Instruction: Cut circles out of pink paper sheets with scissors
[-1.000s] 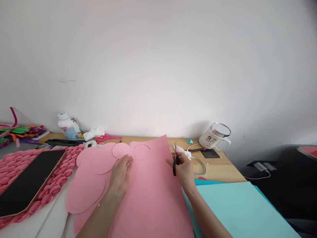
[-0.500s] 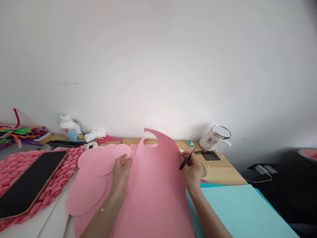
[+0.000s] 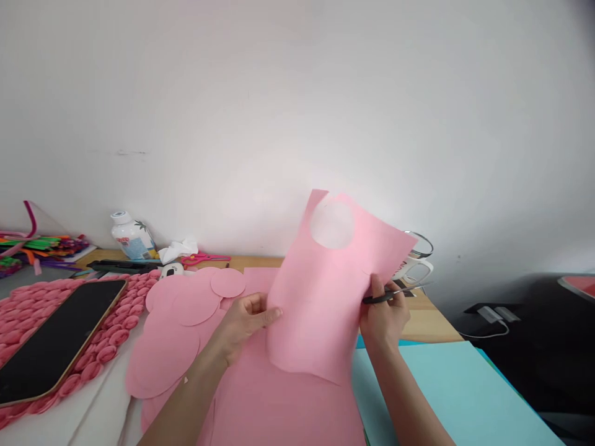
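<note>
A pink paper sheet (image 3: pixel 316 297) with a round hole cut near its top is held up and bent between both hands. My left hand (image 3: pixel 244 322) pinches its left edge between thumb and fingers. My right hand (image 3: pixel 385 310) grips the right edge and also holds scissors (image 3: pixel 383 297), whose blades point right. Beneath the raised sheet lies more pink paper (image 3: pixel 283 409). Left of it is a pile of pink paper circles (image 3: pixel 162 359), with a small circle (image 3: pixel 227 282) on top near the far end.
A black phone (image 3: pixel 60 337) rests on a pink braided mat (image 3: pixel 28 306) at left. Light blue paper (image 3: pixel 446 384) lies at right. Behind it stands a mug (image 3: pixel 411 272), partly hidden by the sheet. Pink scissors (image 3: pixel 204 257), a white bottle (image 3: pixel 132 238) and colourful pipe cleaners (image 3: pixel 46 248) sit along the wall.
The sheet has been lifted and turned to the right, showing its round hole and lower edge. My left hand has moved right and now pinches its edge. My right hand has shifted right with the scissors.
</note>
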Tool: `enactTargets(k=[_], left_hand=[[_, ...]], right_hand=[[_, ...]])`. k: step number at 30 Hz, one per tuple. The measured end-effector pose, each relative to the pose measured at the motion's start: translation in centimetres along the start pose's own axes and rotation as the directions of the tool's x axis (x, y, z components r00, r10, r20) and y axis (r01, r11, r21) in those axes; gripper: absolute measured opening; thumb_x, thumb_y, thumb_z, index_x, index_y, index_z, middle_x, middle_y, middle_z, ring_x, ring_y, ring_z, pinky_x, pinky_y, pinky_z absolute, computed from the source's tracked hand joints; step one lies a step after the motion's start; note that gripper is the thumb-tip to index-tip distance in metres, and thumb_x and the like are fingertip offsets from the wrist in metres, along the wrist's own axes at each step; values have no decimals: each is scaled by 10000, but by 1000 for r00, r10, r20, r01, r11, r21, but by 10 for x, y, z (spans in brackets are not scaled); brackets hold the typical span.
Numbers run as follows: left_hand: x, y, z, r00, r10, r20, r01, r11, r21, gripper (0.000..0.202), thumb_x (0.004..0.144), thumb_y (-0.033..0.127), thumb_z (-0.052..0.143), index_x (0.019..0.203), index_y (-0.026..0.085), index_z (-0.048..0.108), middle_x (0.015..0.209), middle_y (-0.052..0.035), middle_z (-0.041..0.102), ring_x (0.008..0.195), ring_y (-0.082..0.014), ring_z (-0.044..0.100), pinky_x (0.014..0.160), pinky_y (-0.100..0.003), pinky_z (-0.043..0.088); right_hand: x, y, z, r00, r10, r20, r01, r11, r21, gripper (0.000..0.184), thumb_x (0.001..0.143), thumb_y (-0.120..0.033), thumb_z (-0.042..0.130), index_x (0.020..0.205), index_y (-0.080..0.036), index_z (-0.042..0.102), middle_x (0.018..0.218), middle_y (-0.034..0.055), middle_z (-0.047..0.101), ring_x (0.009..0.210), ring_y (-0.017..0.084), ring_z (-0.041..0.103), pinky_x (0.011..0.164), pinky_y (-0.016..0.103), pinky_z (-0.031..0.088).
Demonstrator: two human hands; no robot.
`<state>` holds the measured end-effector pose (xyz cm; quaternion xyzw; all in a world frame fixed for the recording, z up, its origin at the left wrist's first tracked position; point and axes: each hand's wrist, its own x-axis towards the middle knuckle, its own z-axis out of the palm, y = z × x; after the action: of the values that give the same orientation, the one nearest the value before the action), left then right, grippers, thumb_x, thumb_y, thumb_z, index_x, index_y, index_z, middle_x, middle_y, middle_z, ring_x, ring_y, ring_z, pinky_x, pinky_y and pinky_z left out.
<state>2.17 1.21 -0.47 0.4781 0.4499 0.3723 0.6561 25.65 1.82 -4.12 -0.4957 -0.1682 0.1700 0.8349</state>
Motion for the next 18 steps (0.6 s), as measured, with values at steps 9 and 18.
enactTargets(k=[9,18], left_hand=[[-9,0,5,982,-106,159,110,994,-14,323,540,268,808,834,184,702,877,-101,726,833,-270,669,764,-383,515],[-3,4,11,993,-4,-115,-30,957,-290,307,697,332,720,952,166,678,955,-100,720,890,-251,666,785,-370,529]], right_hand=[[-2,-3,0,997,-78,15,78,995,-61,381,611,-409,753,866,-179,589,715,-28,524,663,126,524,595,249,451],[-20,-14,2,919,-79,387,176,959,-221,483,732,-379,665,1166,-198,550,908,78,658,768,195,610,638,318,487]])
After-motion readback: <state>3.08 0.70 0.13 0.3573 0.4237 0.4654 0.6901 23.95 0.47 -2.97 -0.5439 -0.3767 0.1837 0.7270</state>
